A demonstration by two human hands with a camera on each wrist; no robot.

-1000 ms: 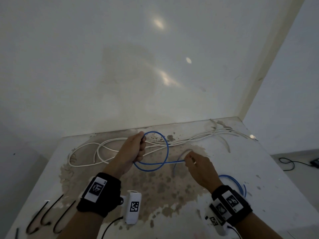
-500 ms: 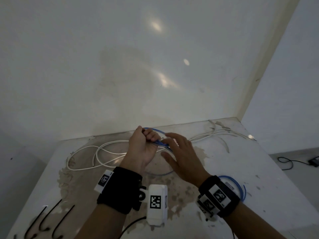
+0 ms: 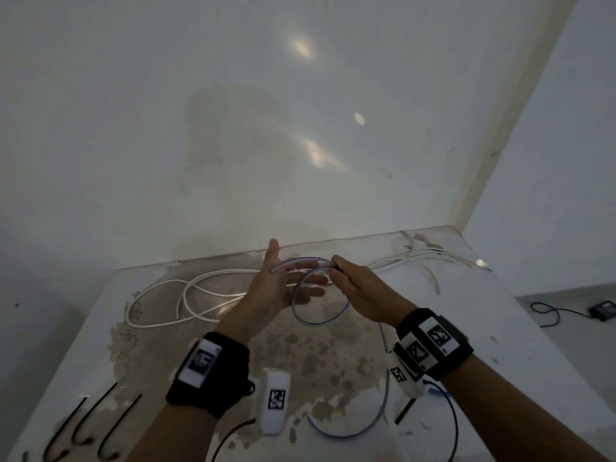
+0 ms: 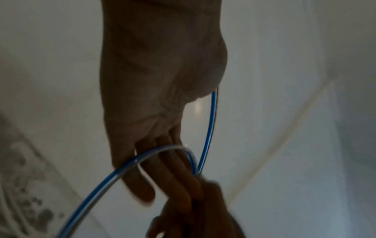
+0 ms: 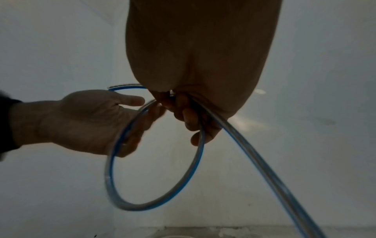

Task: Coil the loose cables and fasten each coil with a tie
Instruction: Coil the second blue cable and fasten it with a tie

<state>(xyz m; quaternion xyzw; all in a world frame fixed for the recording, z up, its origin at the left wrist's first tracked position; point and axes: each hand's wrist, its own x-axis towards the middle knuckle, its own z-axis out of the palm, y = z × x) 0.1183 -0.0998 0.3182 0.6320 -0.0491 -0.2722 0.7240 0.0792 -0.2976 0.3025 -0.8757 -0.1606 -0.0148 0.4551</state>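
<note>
A blue cable [image 3: 320, 323] forms one loop held above the stained table [image 3: 333, 358]. My right hand [image 3: 336, 267] grips the loop where its strands cross, fingers curled round the cable [image 5: 154, 207]. My left hand [image 3: 300, 285] is beside it with palm and fingers spread, and the loop's top strand [image 4: 162, 149] lies across its fingers. The cable's free length [image 3: 383, 391] trails down to the table near my right wrist. A white cable [image 3: 200, 290] lies in loose loops at the back of the table. Three black ties [image 3: 83, 428] lie at the front left.
The table meets a white wall [image 3: 300, 128] at the back, and its right edge drops to the floor. A black lead with an adapter [image 3: 601, 309] lies on the floor at right. Another short black tie [image 3: 405, 411] lies under my right wrist.
My left hand, which gripped the blue loop in a fist, has opened flat. My right hand, open half a second ago, has closed on the loop's crossing.
</note>
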